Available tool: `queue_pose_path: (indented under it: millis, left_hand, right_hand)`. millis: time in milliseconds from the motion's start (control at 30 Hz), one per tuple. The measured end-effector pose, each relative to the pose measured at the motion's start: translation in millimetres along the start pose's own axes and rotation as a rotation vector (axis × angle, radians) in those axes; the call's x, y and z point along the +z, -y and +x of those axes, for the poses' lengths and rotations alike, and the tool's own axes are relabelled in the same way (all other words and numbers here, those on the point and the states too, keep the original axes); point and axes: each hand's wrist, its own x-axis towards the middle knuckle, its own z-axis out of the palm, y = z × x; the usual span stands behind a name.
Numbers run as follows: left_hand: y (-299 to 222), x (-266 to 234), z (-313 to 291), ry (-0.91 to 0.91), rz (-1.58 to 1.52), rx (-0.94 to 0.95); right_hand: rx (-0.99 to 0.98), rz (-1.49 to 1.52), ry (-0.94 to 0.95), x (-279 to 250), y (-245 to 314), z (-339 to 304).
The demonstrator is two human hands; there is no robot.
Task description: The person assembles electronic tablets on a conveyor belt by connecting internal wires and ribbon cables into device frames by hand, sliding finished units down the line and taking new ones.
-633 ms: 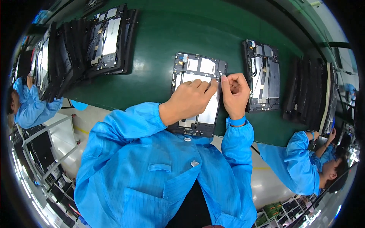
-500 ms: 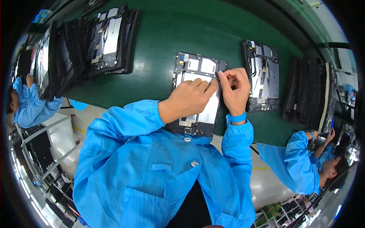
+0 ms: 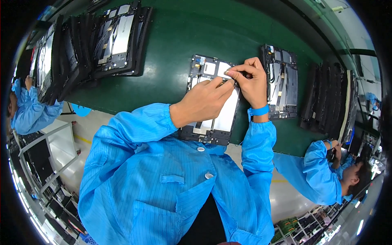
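Observation:
An opened tablet [image 3: 222, 116] with silver battery panels and a black frame lies in front of me at the table's near edge. Across its middle, my left hand [image 3: 203, 101] is closed, its fingertips pinched near the tablet's right side. Just above and right of those fingertips, my right hand [image 3: 252, 83], with a blue band at the wrist, has thumb and forefinger pressed together over the upper right part. Whatever is between the fingers of either hand is too small to make out. The hands cover part of the tablet's right edge.
Another opened tablet [image 3: 281, 87] lies to the right on the green table [image 3: 179, 32]. Stacked opened tablets with black padding [image 3: 118, 38] stand at the far left, and a row of black padded pieces [image 3: 324, 98] at the right. Co-workers in blue sit at left [image 3: 34, 112] and right [image 3: 322, 173].
My right hand has shifted up and inward over the tablet, its thumb and forefinger now together. My left fingertips have moved slightly, staying near the tablet's right side.

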Motion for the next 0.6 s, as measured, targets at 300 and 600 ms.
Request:
queue_pose_path:
  millis: [300, 600]
  left_hand:
    - [11.6, 0.9, 2.9, -0.009, -0.114, 0.041]
    - [18.4, -0.6, 4.8, 0.006, -0.202, 0.021]
  right_hand:
    - [0.052, 0.006, -0.007, 0.8, 3.7, -2.2]
    - [0.114, 0.112, 0.188, -28.0, -3.2, -20.5]
